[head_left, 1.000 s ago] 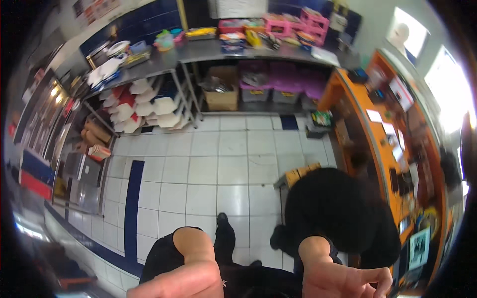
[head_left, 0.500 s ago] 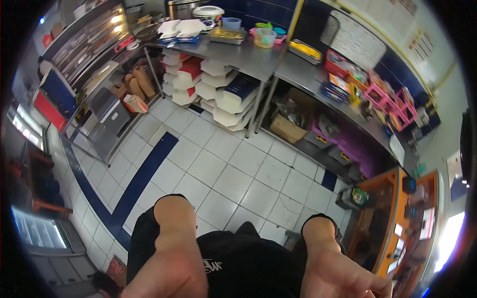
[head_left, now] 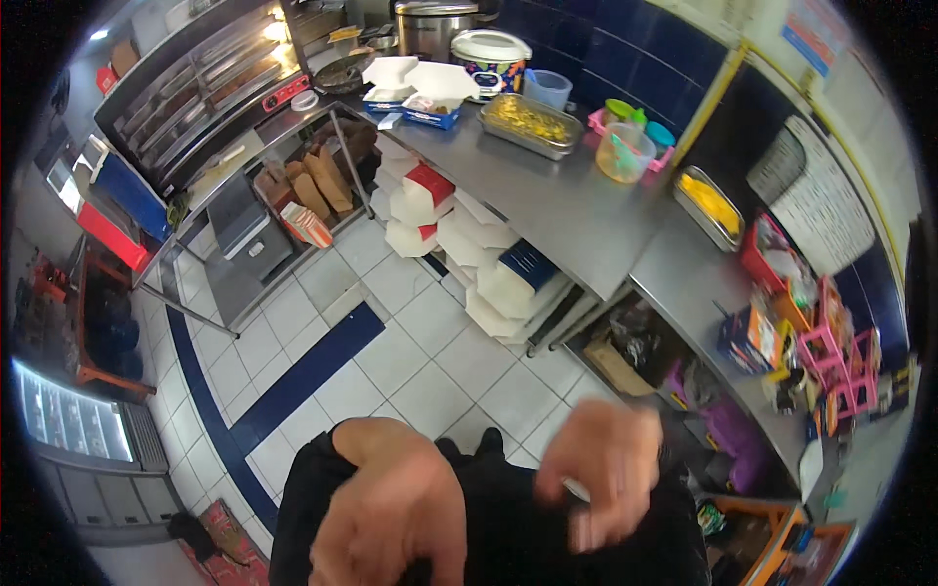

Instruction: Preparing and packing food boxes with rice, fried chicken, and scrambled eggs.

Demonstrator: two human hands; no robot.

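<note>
My left hand (head_left: 396,513) is low in front of my dark clothes, its loosely bent fingers pointing down and thumb apart; nothing shows in it. To its right is my right hand (head_left: 611,469), raised and blurred by motion. Its fingers are curled, with a gap between them and the thumb; a small pale patch shows in that gap, too unclear to name. Neither hand touches the steel counter (head_left: 576,230) ahead. On that counter are two open takeaway boxes (head_left: 430,104), a metal tray of yellow food (head_left: 531,125), a patterned rice cooker (head_left: 491,66) and a clear plastic tub (head_left: 625,153).
Stacked white cartons (head_left: 469,234) fill the space under the counter. A lit glass food warmer (head_left: 210,83) stands at the far left above a steel rack (head_left: 234,332). Another tray of yellow food (head_left: 710,207) and pink baskets (head_left: 826,337) line the right counter.
The view has shifted closer to the counter, which now appears larger. Both hands have come up further into view, the right one moving inward and curling its fingers.
</note>
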